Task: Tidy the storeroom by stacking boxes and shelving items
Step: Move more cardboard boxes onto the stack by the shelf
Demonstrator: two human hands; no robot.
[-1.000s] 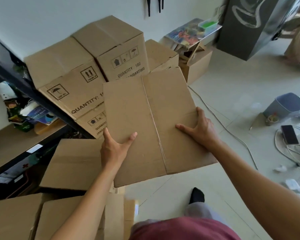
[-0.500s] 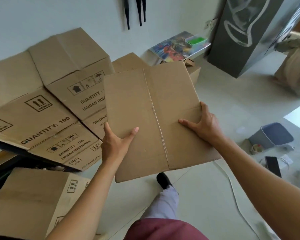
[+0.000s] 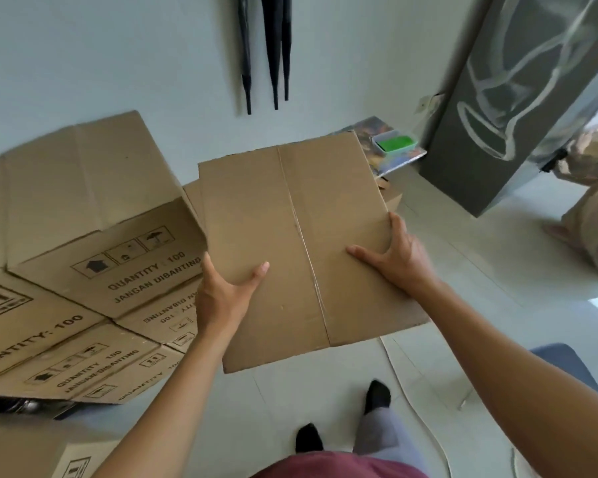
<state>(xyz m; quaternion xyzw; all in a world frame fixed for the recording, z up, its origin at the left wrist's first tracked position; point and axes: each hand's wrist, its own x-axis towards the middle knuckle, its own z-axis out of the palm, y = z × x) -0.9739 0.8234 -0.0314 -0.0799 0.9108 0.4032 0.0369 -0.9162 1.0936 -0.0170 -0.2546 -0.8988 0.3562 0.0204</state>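
while left hand (image 3: pixel 221 298) and right hand (image 3: pixel 397 260) clasp plain box (image 3: pixel 301 250), stacked printed boxes (image 3: pixel 94 257) sit left, print blurred.

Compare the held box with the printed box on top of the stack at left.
The held box is in the air, gripped by the left hand and right hand; the printed box rests on the stack. The held box's visible face is blank; the printed box shows "QUANTITY: 100" and handling icons. Both are brown cardboard.

Matt brown cardboard box (image 3: pixel 290 250), smooth pale floor (image 3: pixel 463 270), glossy green plastic tray (image 3: pixel 394 143)
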